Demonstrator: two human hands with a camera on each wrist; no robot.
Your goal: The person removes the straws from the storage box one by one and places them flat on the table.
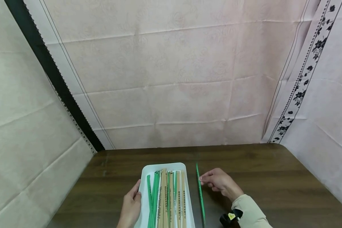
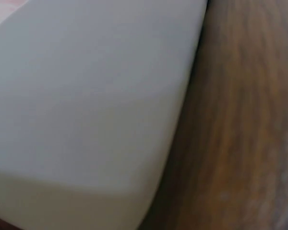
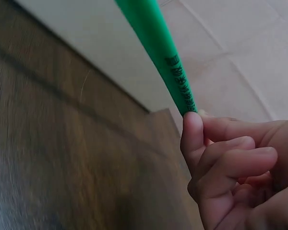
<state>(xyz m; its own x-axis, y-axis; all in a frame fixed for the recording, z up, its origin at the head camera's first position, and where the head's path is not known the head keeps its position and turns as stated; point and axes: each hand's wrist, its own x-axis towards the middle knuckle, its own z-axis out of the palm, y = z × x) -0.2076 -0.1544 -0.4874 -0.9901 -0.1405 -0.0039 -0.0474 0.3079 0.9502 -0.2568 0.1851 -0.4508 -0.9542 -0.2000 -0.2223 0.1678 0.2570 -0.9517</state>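
A white tray [image 1: 190, 207] lies at the front middle, filled with long, thin green straws [image 1: 155, 190] and tan sticks [image 1: 183, 196] with dark print, laid lengthwise. My left hand [image 1: 132, 202] holds the tray's left side; in the left wrist view the tray's pale outer wall [image 2: 96, 96] fills most of the picture and hides the fingers. To the right of the tray, my right hand [image 1: 220, 183] pinches a long green straw [image 1: 201, 196] between thumb and forefinger. Dark printed characters run along this straw [image 3: 156, 45] in the right wrist view, and the other fingers are curled in.
Under everything is a dark brown wooden table [image 1: 117, 190]. Pale cloth walls [image 1: 171, 95] rise behind it and on both sides. A black wrist camera [image 1: 229, 218] sits at the right sleeve.
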